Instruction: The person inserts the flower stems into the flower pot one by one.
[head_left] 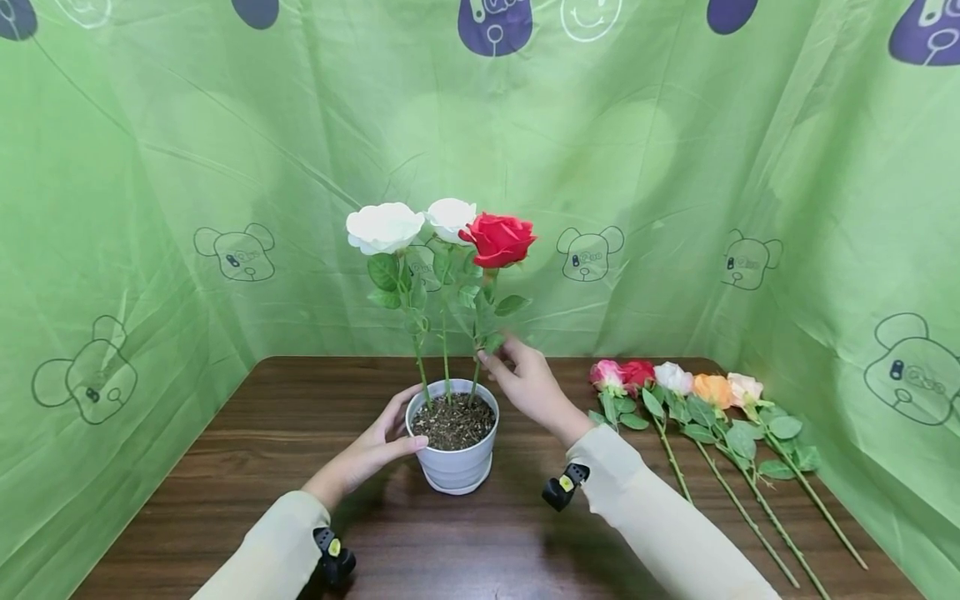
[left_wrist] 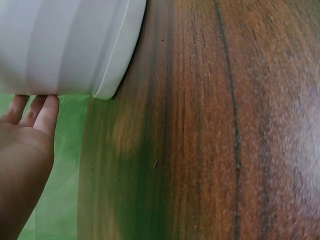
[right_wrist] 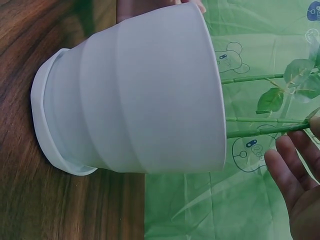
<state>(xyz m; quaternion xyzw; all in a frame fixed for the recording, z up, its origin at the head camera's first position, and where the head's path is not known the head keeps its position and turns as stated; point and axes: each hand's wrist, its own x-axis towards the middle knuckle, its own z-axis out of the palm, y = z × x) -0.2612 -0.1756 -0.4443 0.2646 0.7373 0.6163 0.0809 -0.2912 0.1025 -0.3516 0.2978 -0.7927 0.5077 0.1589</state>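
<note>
A white ribbed flowerpot (head_left: 455, 467) full of dark soil (head_left: 453, 423) stands on its saucer (right_wrist: 42, 120). My left hand (head_left: 382, 437) holds the pot from the left, thumb at the front of the rim and fingers along the side. Three roses stand upright in the soil: a large white rose (head_left: 385, 228), a second white rose (head_left: 451, 218) behind it, and a red rose (head_left: 500, 240) on the right. Thumb and fingers of my right hand (head_left: 527, 379) pinch the red rose's green stem (right_wrist: 270, 131) a little above the pot.
Several cut roses lie in a row at the right of the wooden table (head_left: 300, 433): a pink rose (head_left: 607, 377), a red one, a white one, an orange rose (head_left: 712, 390) and a pale peach rose (head_left: 745, 389). Green printed cloth (head_left: 300, 167) hangs behind and on both sides.
</note>
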